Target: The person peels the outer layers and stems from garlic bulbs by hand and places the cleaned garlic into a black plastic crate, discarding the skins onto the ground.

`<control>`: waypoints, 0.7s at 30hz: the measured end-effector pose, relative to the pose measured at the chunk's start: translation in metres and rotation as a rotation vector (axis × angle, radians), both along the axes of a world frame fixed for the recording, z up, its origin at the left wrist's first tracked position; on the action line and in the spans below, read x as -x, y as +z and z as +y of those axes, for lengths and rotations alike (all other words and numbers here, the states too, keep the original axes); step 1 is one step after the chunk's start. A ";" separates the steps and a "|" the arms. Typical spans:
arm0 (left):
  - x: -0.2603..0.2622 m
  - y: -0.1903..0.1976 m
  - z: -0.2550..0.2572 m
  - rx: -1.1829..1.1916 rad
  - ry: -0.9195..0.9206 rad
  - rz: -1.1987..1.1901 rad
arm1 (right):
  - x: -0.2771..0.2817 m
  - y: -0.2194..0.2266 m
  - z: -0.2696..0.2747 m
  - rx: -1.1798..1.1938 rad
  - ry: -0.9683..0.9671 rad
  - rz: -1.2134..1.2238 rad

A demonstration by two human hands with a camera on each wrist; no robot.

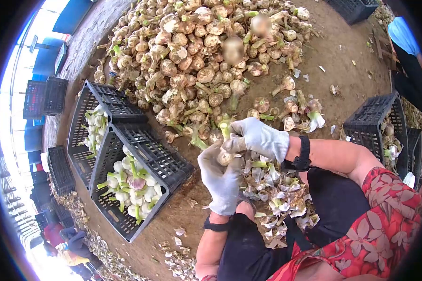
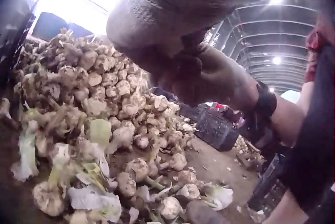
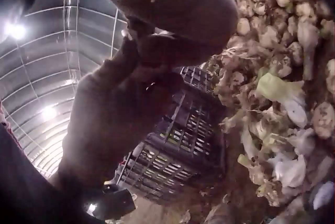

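Garlic bulb [image 1: 226,157], still dirty-skinned with a green stalk stub poking up, sits between both gloved hands above the person's lap and the heap of peeled skins [image 1: 276,192] on the dirt floor: the left hand [image 1: 222,180] cups and grips it from below while the right hand [image 1: 260,138] curls over the top, pinching at its skin. Stripping it cleanly probably calls for a firm lower hold, with the upper fingers pulling the outer layers away from the stalk end. Beyond lie the big pile of unpeeled garlic [image 1: 197,51] and, toward the floor's left edge, black crates [image 1: 140,150] holding white cleaned bulbs [image 1: 131,187].
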State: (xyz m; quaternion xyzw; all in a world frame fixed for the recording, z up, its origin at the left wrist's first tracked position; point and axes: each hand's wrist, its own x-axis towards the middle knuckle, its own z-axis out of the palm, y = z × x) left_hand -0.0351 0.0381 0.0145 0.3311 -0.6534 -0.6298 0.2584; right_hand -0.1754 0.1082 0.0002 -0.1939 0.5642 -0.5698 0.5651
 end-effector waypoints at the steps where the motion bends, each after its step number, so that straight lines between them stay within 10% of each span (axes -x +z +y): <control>1: -0.001 0.002 0.000 -0.012 0.011 0.019 | 0.002 0.005 0.001 -0.023 0.027 -0.007; 8: -0.008 0.004 -0.007 -0.103 0.041 0.109 | 0.006 0.014 0.007 -0.004 0.014 -0.327; 13: -0.006 -0.005 -0.009 0.168 0.008 0.124 | 0.003 0.022 -0.003 -0.003 0.054 0.091; 21: -0.015 0.002 -0.014 -0.156 -0.016 0.118 | 0.010 0.036 0.000 -0.139 0.133 0.034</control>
